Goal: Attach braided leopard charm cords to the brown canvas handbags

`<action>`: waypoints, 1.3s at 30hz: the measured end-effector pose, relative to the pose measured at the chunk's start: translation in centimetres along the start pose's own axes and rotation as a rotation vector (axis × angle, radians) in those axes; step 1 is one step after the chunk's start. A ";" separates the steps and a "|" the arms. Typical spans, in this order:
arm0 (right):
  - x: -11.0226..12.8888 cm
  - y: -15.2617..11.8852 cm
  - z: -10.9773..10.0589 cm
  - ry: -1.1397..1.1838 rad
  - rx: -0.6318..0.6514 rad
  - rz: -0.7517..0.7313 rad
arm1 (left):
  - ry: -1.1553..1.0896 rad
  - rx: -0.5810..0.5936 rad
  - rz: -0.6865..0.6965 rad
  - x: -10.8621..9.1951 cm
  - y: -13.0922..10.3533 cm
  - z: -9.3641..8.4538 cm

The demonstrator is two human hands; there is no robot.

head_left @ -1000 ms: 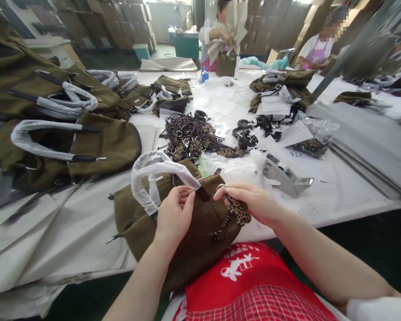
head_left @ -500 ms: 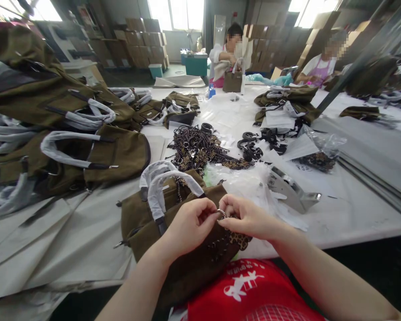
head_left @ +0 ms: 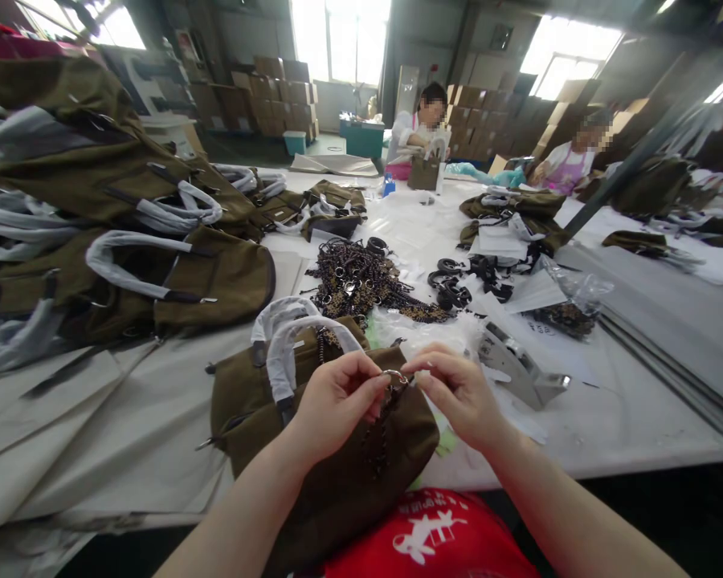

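Note:
An olive-brown handbag [head_left: 343, 474] lies in front of me at the table edge, its upright handle [head_left: 284, 353] wrapped in white paper. Above it, my left hand [head_left: 343, 401] pinches a silver metal ring [head_left: 393, 375] between thumb and forefinger. A dark beaded-looking cord [head_left: 383, 437] dangles under the ring over the bag. At the ring's right side, my right hand [head_left: 451, 393] has thumb and forefinger together on a small dark piece, too small to make out. The leopard-print part of the charm is not visible in my hands.
A pile of dark cords with rings and leopard-print charms [head_left: 361, 281] lies beyond the bag. Black straps [head_left: 451, 281] and a metal tape dispenser [head_left: 521, 365] are to the right. Stacked olive bags [head_left: 217, 277] fill the left. Two people [head_left: 418, 132] sit across the table.
My right hand has shifted slightly right, its fingers lifting from the ring's edge. The leopard-print piece under it has gone from sight, and the cord now hangs below the ring.

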State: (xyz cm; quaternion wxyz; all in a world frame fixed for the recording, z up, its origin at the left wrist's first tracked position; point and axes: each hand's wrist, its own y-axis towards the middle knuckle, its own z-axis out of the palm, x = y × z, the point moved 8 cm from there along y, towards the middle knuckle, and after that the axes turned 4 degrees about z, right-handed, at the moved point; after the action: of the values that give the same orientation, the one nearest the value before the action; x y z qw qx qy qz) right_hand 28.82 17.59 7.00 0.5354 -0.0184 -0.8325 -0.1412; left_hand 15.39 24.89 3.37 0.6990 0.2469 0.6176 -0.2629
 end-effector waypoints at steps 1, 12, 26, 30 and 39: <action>0.4 0.2 -0.2 -0.019 -0.001 -0.015 | 0.040 0.010 0.036 -0.5 0.1 -0.1; 0.5 0.9 0.0 -0.155 0.104 0.082 | -0.168 -0.019 0.081 -1.0 1.3 -0.4; -1.6 5.4 -1.3 -0.121 0.283 0.444 | 0.170 0.181 -0.005 -0.2 0.8 0.2; -2.6 4.6 -0.1 0.030 0.472 0.588 | 0.264 0.228 0.086 -0.9 0.9 -0.1; -2.7 3.7 2.2 0.480 0.430 0.776 | 0.336 0.100 0.231 -1.5 0.6 1.0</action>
State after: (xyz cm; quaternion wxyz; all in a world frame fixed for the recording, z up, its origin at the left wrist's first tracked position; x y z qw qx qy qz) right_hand 28.71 22.02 4.58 0.7166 -0.1827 -0.6279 0.2425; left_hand 16.36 24.72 4.99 0.5985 0.3907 0.6793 -0.1666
